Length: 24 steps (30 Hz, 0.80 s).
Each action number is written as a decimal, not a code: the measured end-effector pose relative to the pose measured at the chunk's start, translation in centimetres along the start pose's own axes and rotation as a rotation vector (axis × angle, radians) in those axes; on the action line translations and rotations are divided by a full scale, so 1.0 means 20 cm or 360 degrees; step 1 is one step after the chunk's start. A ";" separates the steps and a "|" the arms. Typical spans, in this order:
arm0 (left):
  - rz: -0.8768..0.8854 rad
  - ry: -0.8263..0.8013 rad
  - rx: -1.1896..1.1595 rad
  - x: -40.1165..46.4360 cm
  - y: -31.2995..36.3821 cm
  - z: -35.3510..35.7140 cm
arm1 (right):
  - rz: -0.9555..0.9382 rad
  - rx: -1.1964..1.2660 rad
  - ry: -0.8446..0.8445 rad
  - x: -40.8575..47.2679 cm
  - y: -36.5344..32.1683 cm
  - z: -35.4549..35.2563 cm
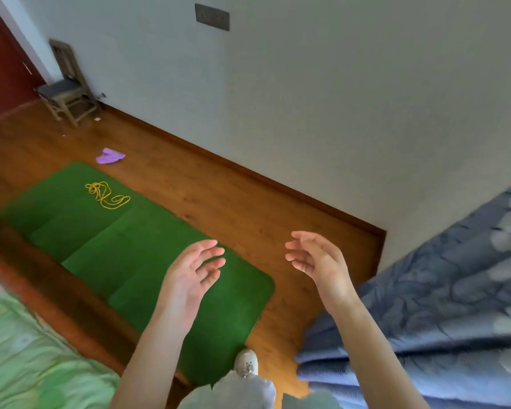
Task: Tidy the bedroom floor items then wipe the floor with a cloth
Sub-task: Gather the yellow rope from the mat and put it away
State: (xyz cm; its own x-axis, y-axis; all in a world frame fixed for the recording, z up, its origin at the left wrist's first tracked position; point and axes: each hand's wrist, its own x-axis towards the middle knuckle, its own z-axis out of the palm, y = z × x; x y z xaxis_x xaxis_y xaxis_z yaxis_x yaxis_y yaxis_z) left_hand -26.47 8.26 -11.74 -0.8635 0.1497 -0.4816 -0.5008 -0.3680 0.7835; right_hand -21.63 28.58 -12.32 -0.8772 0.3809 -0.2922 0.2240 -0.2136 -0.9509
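A green mat lies on the wooden floor beside the bed. A tangled yellow cord rests on the mat's far end. Beyond the mat a crumpled purple cloth lies on the bare floor. My left hand hovers over the mat's near end, fingers relaxed and holding nothing. My right hand is raised beside it over the floor, fingers loosely bent, also empty. Neither hand touches anything.
A wooden bed frame with green bedding runs along the left. A blue patterned curtain or cover hangs at right. A small wooden chair stands in the far corner by a red door. My shoe is at the mat's edge.
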 end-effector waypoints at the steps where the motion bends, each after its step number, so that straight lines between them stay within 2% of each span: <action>1: -0.0003 -0.0024 0.0007 0.05 0.02 0.03 | 0.0000 -0.0007 0.0001 0.05 -0.01 0.01; 5: -0.0029 -0.0146 0.0075 0.22 0.07 0.16 | 0.0019 0.0013 0.0073 0.22 -0.05 0.00; 16: -0.0012 -0.0206 0.0340 0.63 0.14 0.51 | 0.0117 0.0091 0.0276 0.67 -0.18 -0.12; 24: -0.0020 -0.0280 0.0276 1.09 0.20 0.89 | 0.0112 0.0019 0.0319 1.20 -0.32 -0.30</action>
State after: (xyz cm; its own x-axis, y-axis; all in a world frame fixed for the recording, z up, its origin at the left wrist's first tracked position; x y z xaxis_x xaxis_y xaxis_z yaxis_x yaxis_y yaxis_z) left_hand -48.42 26.35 -12.18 -0.8467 0.3164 -0.4277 -0.5011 -0.2041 0.8410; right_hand -41.54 44.55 -13.80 -0.7574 0.5358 -0.3732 0.2753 -0.2562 -0.9266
